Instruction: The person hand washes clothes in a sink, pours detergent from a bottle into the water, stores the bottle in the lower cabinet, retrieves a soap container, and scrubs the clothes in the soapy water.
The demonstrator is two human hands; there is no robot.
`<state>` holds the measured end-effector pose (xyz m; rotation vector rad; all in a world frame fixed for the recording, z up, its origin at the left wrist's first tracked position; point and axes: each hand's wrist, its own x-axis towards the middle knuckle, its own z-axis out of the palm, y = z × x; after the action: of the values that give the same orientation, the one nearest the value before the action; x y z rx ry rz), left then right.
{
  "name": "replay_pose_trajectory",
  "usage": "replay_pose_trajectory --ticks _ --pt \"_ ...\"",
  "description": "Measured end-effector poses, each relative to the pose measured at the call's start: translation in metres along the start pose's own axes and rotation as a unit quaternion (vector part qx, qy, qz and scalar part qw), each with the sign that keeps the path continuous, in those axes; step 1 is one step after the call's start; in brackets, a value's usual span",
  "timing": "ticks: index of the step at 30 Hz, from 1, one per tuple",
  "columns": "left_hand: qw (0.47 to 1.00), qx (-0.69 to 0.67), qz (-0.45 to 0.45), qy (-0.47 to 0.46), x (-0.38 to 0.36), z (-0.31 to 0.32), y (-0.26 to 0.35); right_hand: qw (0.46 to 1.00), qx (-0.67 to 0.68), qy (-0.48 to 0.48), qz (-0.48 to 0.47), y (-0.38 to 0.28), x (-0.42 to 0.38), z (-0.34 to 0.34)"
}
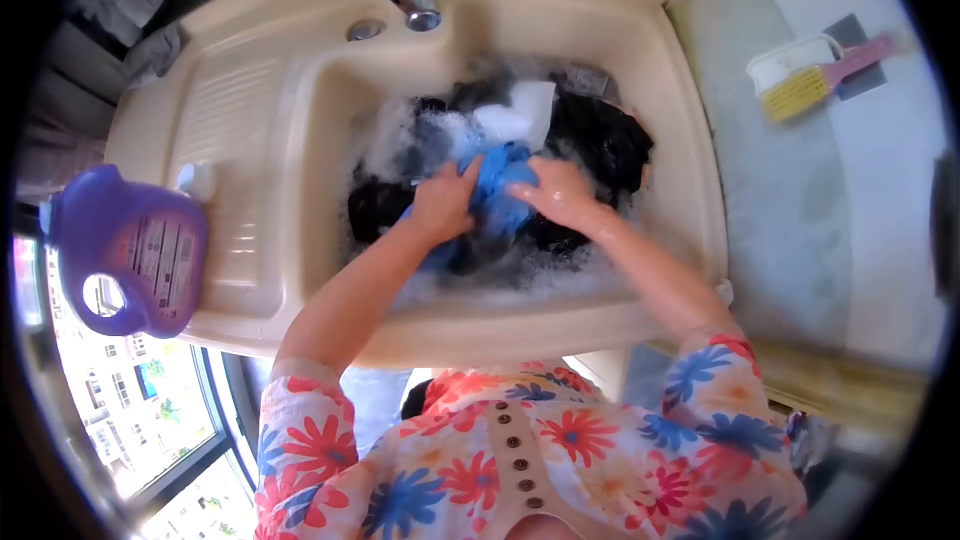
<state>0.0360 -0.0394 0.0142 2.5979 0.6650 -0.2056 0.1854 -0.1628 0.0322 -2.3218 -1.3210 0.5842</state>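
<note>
A wet blue cloth (492, 185) is bunched between my two hands over the sudsy water of the basin. My left hand (447, 202) grips its left side with curled fingers. On the other side, my right hand (556, 192) is closed on the same cloth, thumb pointing inward. Just beyond them a white cloth (522, 112) sticks up out of the foam. Black clothing (602, 140) lies soaked to the right, and another dark piece (375, 208) floats by my left wrist. The lower part of the blue cloth is hidden under water.
The beige sink (330, 80) has a chrome faucet (418, 0) at its back. A purple detergent jug (130, 250) and its white cap (196, 181) are on the ribbed left side. A yellow-bristled brush (800, 92) hangs on the right wall. A window (130, 410) is at lower left.
</note>
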Motion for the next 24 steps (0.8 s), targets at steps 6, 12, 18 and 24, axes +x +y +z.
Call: replay_pose_trajectory --ticks 6,12,18,24 --pt "0.91 -0.328 0.145 0.208 0.005 -0.079 0.014 0.976 0.197 0.061 -0.066 -0.028 -0.025 -0.105" --pt "0.874 -0.419 0.179 0.17 -0.002 -0.187 0.036 0.933 0.256 0.222 -0.118 -0.036 -0.01 -0.198" --pt "0.967 -0.219 0.1 0.088 0.032 -0.118 -0.032 0.965 0.146 0.212 -0.053 0.077 0.051 -0.129" --pt "0.989 0.141 0.045 0.014 0.035 -0.019 -0.01 0.954 -0.28 0.109 0.012 0.073 0.018 0.026"
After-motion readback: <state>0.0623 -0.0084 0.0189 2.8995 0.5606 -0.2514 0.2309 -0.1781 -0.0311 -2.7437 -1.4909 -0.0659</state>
